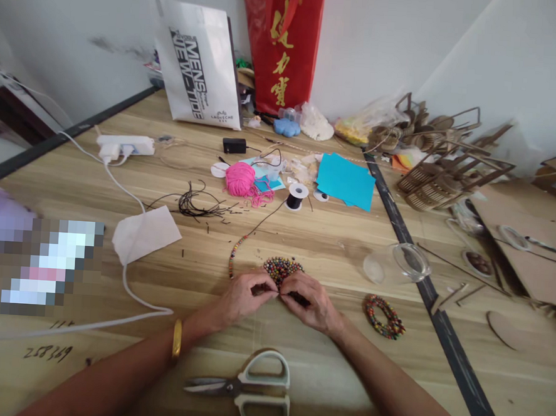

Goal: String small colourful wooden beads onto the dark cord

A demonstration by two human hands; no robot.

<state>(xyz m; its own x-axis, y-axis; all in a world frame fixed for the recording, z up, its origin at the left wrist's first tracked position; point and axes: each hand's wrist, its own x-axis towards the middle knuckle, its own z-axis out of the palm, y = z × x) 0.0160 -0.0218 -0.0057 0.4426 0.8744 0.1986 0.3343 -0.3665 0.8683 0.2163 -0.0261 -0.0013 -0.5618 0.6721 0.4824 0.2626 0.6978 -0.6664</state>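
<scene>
My left hand (243, 298) and my right hand (310, 303) meet at the near edge of a small heap of multicoloured beads (282, 268) on the wooden table (333, 236). Both hands are closed in a pinch, fingertips almost touching. A dark cord (258, 224) carrying a short run of threaded beads (234, 257) runs from my left hand up toward a black thread spool (296, 196). What my right fingers pinch is too small to make out. A gold bangle (176, 339) sits on my left wrist.
Scissors (248, 387) lie near the front edge. A finished bead bracelet (384, 316) and a clear plastic jar on its side (397, 263) lie right. Pink yarn (241, 179), blue paper (346, 181), black cord scraps (196, 204), white cable (127, 286), bags and cardboard pieces (445, 162) surround.
</scene>
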